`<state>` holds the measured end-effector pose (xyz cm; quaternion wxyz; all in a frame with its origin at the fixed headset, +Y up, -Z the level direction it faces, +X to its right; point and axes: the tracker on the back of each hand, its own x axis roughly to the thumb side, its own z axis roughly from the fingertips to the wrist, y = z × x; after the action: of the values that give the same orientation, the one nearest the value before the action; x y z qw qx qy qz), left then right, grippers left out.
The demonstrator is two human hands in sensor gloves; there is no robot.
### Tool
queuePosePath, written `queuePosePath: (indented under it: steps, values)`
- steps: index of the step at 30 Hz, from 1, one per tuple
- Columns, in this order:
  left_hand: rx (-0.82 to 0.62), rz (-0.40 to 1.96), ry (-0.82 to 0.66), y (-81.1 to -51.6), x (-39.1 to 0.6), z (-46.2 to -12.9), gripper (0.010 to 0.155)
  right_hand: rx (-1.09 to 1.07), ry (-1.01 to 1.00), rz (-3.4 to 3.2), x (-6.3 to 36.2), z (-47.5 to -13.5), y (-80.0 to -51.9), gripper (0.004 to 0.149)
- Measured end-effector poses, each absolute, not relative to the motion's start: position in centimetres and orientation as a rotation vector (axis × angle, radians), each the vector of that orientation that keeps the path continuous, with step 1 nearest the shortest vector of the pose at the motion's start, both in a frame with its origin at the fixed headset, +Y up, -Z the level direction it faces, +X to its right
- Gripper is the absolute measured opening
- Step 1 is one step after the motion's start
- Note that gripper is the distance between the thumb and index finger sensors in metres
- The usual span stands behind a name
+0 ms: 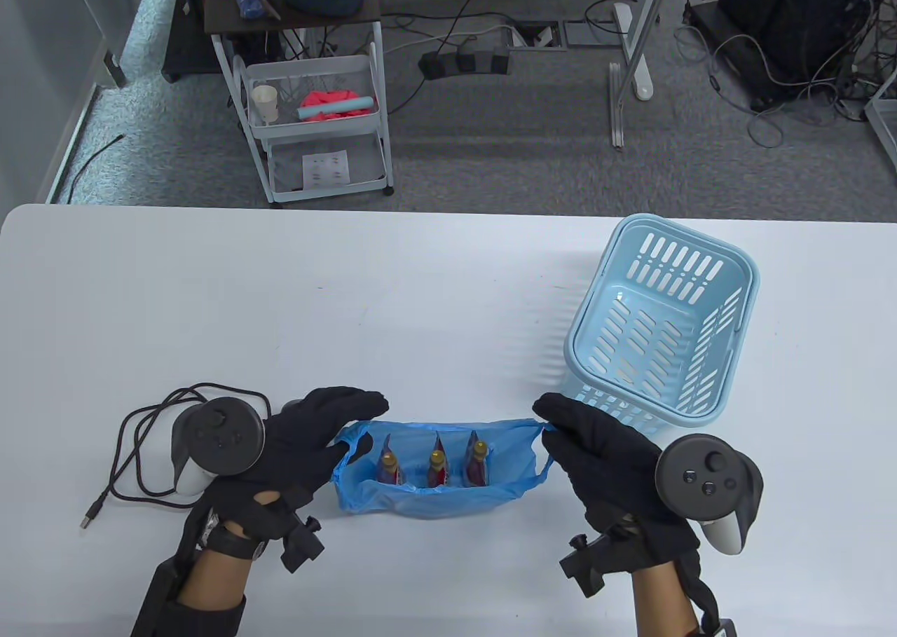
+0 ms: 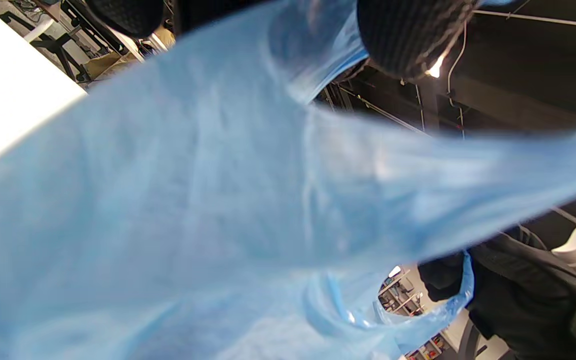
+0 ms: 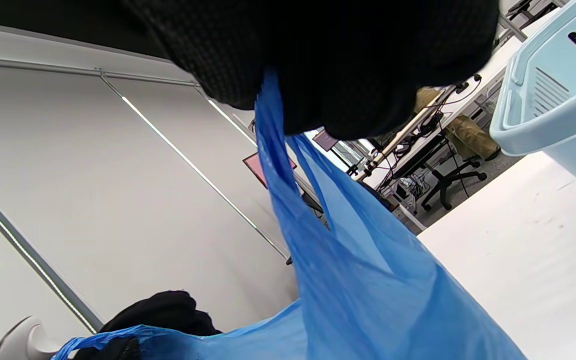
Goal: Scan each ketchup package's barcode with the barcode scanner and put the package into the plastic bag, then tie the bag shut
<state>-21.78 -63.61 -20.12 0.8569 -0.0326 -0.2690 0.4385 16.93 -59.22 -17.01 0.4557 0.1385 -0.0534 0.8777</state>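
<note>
Blue plastic bag: thin film, lies on white table near front edge, mouth pulled wide, stretched between both hands. Fills most of left wrist view (blurred, too close for detail); hangs as a taut strip in right wrist view.
Ketchup packs: 3 pcs, upright in a row inside bag – left one, middle one, right one. Red/dark pouches w/ yellowish caps; labels too small to read.
L hand: black glove, at bag's left end, fingers hooked through left handle loop and holding it. Fingertip seen pressing on film in left wrist view.
R hand: black glove, at bag's right end, pinches right handle; film comes out from under curled fingers in right wrist view.
Trackers: one on back of each hand, left, right.
Basket: light blue slotted plastic, on table right of bag, just behind R hand, not touching bag. Corner shows in right wrist view.
Cable: black, coiled on table left of L hand, USB plug end lying free.
Scanner: mostly hidden under L hand, can't tell position.
Cart: white wire shelves on floor beyond table (misc items on it).
</note>
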Motion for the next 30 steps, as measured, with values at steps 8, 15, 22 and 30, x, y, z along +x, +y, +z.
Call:
queuePosePath:
  steps: [8,15,22,30]
  values:
    - [-0.08,0.9,-0.536,-62.9,-24.8,-19.4,0.06,0.338,-0.131,2.162,16.9,-17.1,-59.2,0.042]
    - [-0.222,0.659,-0.524,-63.2,-25.2,-19.0,0.068,0.337,-0.131,2.168,16.8,-17.1,-59.1,0.042]
    - [-0.393,0.616,-0.681,-66.0,-22.3,-18.7,0.127,0.34,-0.128,2.169,16.6,-17.2,-59.2,0.042]
    - [-0.191,0.926,-0.63,-67.2,-20.0,-20.1,0.077,0.341,-0.131,2.171,16.6,-17.1,-59.2,0.042]
